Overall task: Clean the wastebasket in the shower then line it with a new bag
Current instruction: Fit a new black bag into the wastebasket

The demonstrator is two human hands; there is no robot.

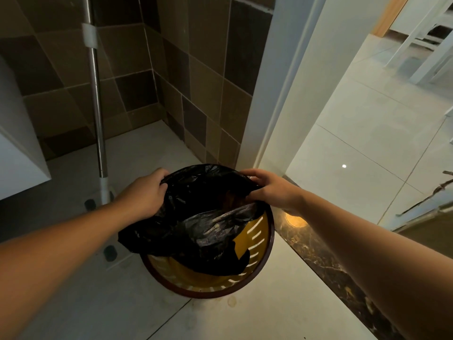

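Note:
A round yellow wastebasket point(259, 244) with slotted walls and a dark brown rim stands on the floor in the middle of the head view. A black plastic bag point(196, 217) lies crumpled over its far half and hangs over the left rim. My left hand point(144, 192) grips the bag's edge at the far left. My right hand point(269, 187) holds the bag's edge at the far right. The near part of the basket's yellow inside shows bare.
A metal mop handle point(96, 106) with its flat white base stands left of the basket against the brown tiled wall. A white cabinet point(17, 148) is at far left. A dark marble threshold point(316, 249) and white door frame point(286, 94) lie to the right.

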